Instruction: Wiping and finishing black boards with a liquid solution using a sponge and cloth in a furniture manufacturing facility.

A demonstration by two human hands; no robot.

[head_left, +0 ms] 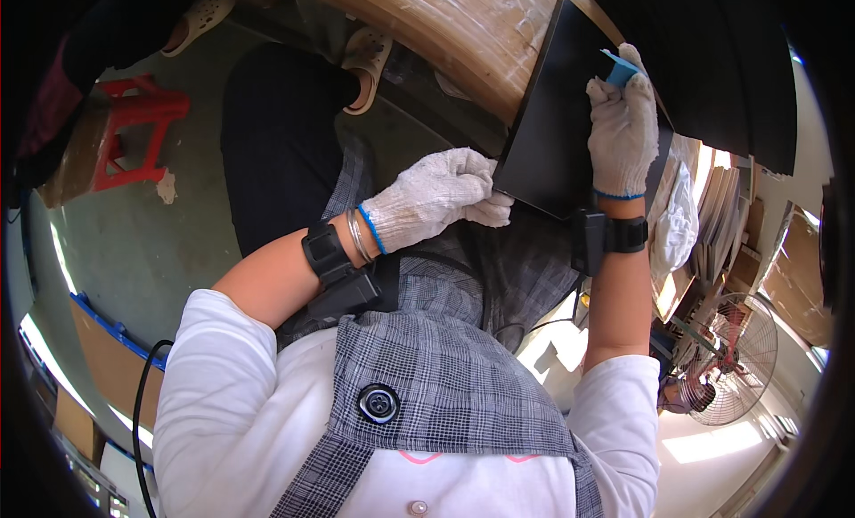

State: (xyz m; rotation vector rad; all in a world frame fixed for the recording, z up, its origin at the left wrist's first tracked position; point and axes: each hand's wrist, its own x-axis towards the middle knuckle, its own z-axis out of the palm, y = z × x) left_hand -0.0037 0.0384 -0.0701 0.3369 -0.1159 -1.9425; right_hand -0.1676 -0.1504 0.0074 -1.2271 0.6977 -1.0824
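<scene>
Head view, looking down over a checked apron and white sleeves. Left hand, in white knit glove, pinching the near left corner of a black flat panel; fingers closed on its edge. Right hand, likewise gloved, pressed flat on the panel's right side, clasping a small blue pad at its fingertips. Panel held tilted over the lap, far end resting against a large pale wooden curved form. Progress, as a judgement: wiping or rubbing of the panel face under way, pad near the far edge, extent already covered not discernible; face uniformly dark, no visible mark between treated and untreated areas. Surroundings: grey-green concrete floor; red plastic stool far left; pale clogs beyond the knees; standing fan near right; stacked boards right; more dark sheets far right.
</scene>
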